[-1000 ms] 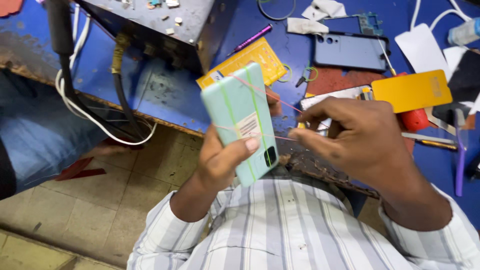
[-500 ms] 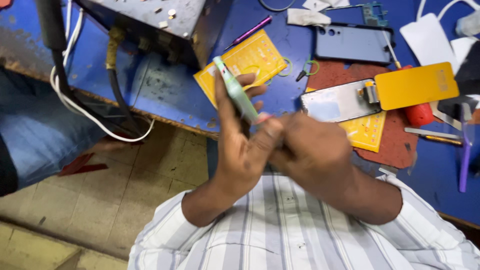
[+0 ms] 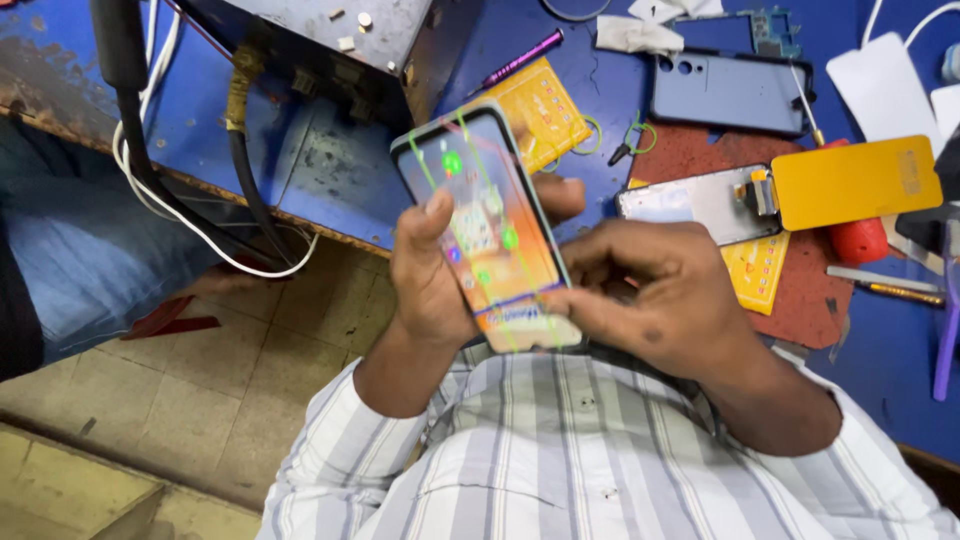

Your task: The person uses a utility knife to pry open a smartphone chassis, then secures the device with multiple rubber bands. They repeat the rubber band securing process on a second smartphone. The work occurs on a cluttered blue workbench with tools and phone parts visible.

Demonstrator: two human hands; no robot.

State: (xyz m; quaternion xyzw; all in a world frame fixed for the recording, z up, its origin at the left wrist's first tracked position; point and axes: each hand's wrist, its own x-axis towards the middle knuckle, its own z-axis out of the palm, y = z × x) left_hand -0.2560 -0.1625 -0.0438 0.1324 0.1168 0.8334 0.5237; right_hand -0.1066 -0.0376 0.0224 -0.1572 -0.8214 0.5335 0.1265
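The smartphone (image 3: 487, 230) now shows its lit screen to the camera. Half a second ago it was turned edge-on, so only its thin green side showed, and a second ago its pale green back faced up. The screen is bright orange with small round coloured icons, and it is blurry.

The left hand (image 3: 432, 270) is wrapped around the left side of the phone, with its thumb lying on the glass and its fingertips peeking out past the right edge. The right hand (image 3: 660, 300) pinches the lower right edge of the phone between thumb and fingers. Before, both hands were bunched close together around the phone; now they sit a little apart, one on each side. The phone is held up in the air above the person's striped shirt (image 3: 560, 460), in front of the edge of the blue workbench (image 3: 880, 350).

On the bench, well beyond the hands, lie a yellow card (image 3: 540, 115), a dark blue phone back cover (image 3: 730, 92), a loose phone screen panel (image 3: 690, 203) and a yellow plastic sheet (image 3: 855, 182). A grey metal box (image 3: 330, 40) with a thick black cable (image 3: 150, 160) stands at the left.
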